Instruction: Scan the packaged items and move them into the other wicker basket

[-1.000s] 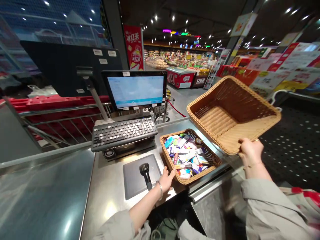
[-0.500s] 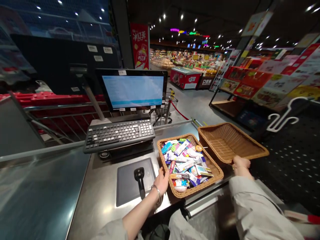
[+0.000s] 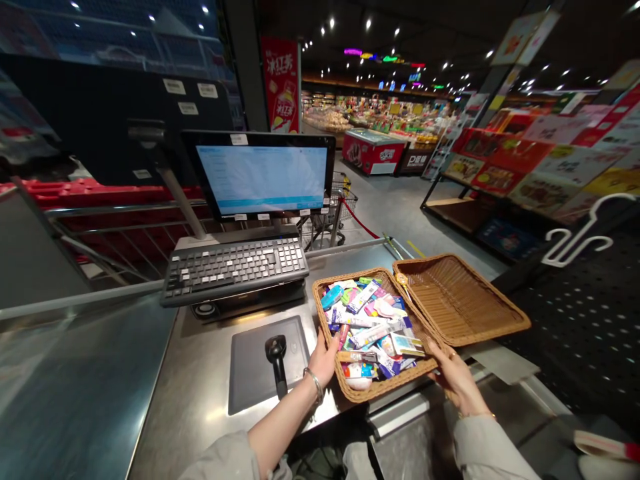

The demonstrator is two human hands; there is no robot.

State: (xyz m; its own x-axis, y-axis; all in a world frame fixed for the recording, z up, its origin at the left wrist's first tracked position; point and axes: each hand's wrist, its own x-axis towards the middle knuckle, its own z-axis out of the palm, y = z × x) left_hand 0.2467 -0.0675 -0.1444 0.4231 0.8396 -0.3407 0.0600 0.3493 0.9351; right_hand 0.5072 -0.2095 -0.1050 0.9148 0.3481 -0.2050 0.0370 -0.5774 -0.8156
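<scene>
A brown wicker basket (image 3: 395, 390), filled with small packaged goods (image 3: 370, 320), sits on the metal counter in front of me. My left hand (image 3: 324, 360) grips its left rim, thumb over the edge. On the opposite side my right hand (image 3: 456, 375) is closed around the right rim near the front corner. Just right of it lies a second wicker basket (image 3: 465, 300) with nothing in it, its left edge against the full one. An orange lollipop (image 3: 401, 280) rests at the full basket's right rim, by the second basket.
Left of the full basket, a black handheld scanner (image 3: 276, 360) lies on a grey mat (image 3: 240, 373). Behind are a keyboard (image 3: 240, 267) and a lit monitor (image 3: 265, 177). A white hanger (image 3: 575, 243) hangs at right. An open drawer-like metal part (image 3: 400, 413) sits below the counter edge.
My right hand has left the second basket's front rim and moved left onto the full basket's rim. The second basket now lies lower. My left hand stays on the left rim.
</scene>
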